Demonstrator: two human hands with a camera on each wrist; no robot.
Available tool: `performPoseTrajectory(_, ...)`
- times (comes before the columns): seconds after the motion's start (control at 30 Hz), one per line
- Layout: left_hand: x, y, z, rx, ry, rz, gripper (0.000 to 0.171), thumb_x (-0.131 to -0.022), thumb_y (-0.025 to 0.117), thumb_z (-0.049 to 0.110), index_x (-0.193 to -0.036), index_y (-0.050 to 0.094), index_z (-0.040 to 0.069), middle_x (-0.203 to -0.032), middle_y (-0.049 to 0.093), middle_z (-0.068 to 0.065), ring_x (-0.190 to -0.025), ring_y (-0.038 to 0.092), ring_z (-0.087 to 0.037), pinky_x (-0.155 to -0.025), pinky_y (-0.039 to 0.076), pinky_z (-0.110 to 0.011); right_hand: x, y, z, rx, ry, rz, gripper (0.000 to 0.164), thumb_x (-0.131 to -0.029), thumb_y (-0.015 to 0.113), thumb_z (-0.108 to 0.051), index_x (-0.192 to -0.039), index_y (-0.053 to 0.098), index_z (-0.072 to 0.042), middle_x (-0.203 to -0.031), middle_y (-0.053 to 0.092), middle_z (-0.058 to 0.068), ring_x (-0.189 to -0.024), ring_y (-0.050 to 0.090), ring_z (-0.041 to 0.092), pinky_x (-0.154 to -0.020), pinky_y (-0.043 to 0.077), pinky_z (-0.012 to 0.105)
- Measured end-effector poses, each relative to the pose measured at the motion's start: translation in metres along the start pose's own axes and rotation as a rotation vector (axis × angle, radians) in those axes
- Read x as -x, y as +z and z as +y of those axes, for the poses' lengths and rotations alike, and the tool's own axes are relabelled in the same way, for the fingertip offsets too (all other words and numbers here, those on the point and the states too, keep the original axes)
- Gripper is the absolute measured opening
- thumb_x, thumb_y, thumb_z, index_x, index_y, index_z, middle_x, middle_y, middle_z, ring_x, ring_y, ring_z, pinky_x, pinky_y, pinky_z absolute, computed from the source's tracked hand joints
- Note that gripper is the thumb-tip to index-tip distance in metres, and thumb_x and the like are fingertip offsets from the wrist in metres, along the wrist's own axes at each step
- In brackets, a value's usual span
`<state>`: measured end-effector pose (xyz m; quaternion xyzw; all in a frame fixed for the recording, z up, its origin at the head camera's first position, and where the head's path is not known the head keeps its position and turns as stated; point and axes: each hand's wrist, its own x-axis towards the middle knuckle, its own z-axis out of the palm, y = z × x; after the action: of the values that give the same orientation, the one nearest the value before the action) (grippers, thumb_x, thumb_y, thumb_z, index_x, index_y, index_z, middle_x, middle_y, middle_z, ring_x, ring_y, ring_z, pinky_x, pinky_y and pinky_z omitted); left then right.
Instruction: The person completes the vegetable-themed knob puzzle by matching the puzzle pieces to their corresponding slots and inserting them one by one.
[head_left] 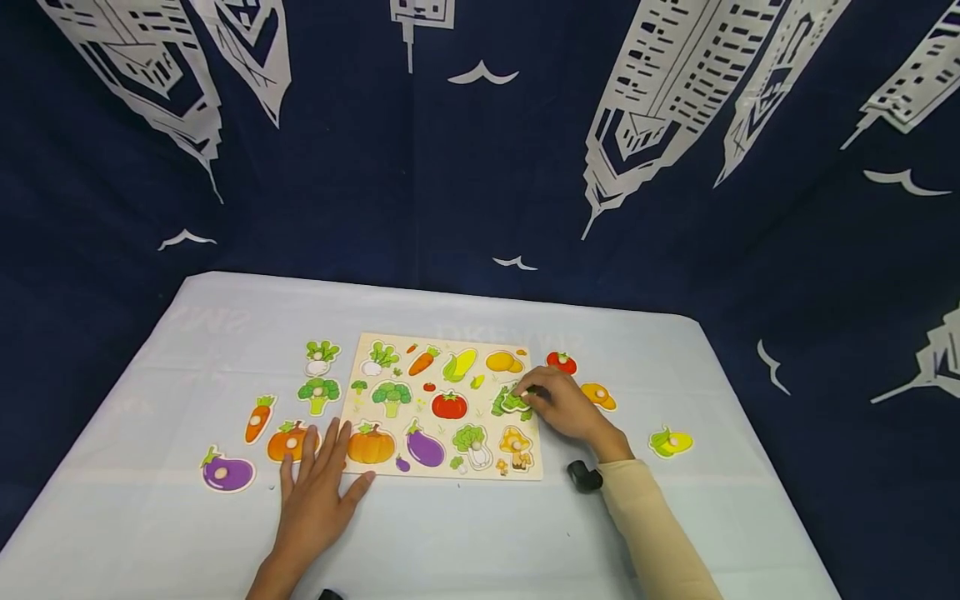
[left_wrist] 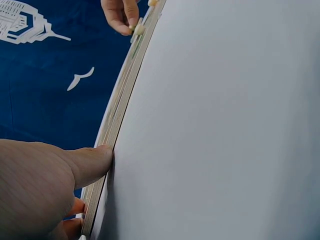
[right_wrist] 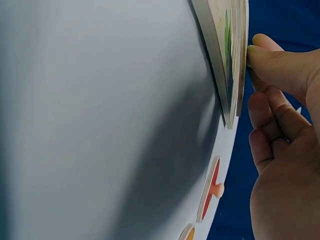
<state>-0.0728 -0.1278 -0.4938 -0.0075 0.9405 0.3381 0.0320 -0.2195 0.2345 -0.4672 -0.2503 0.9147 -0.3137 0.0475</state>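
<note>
A wooden peg-puzzle board [head_left: 478,414] printed with vegetables lies mid-table. Over its right end my right hand [head_left: 566,406] pinches a green leafy-vegetable puzzle piece [head_left: 513,402], which overlaps the matching green picture. The right wrist view shows thumb and forefinger together at the thin piece [right_wrist: 242,80], close over the board, with the other fingers curled back. My left hand [head_left: 318,496] rests with fingers extended at the board's lower left corner, its thumb [left_wrist: 95,165] against the front edge. Those fingers partly overlap a loose pumpkin piece [head_left: 285,443].
Left of the board lie turnip [head_left: 318,367], broccoli [head_left: 318,397], carrot [head_left: 258,421] and eggplant [head_left: 232,475] pieces. To its right are tomato [head_left: 561,362], potato [head_left: 600,397] and corn [head_left: 672,442] pieces. A black object [head_left: 583,477] is beside the right wrist.
</note>
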Motion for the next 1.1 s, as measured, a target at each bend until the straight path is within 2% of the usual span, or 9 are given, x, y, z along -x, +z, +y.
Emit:
performPoseTrajectory(0.3, 0.0, 0.002, 0.002, -0.007, 0.015, 0.014, 0.083, -0.093, 0.069, 0.029, -0.157, 0.025, 0.0, -0.165, 0.016, -0.024, -0.153, -0.003, -0.045, -0.115, -0.014, -0.068, -0.002, 0.004, -0.004, 0.004, -0.003, -0.022, 0.015, -0.095, 0.066, -0.005, -0.102, 0.073, -0.016, -0.11, 0.069, -0.003, -0.099, 0.057, 0.014, -0.091, 0.05, 0.036)
performPoseTrajectory(1.1, 0.001, -0.001, 0.001, -0.002, 0.002, 0.002, 0.084, -0.093, 0.069, 0.028, -0.158, 0.024, 0.0, -0.166, 0.014, -0.024, -0.153, -0.005, -0.044, -0.115, -0.015, -0.068, -0.009, 0.016, -0.01, 0.01, -0.03, -0.039, 0.017, -0.095, 0.066, -0.005, -0.103, 0.074, -0.018, -0.108, 0.069, -0.005, -0.1, 0.053, 0.014, -0.091, 0.047, 0.035)
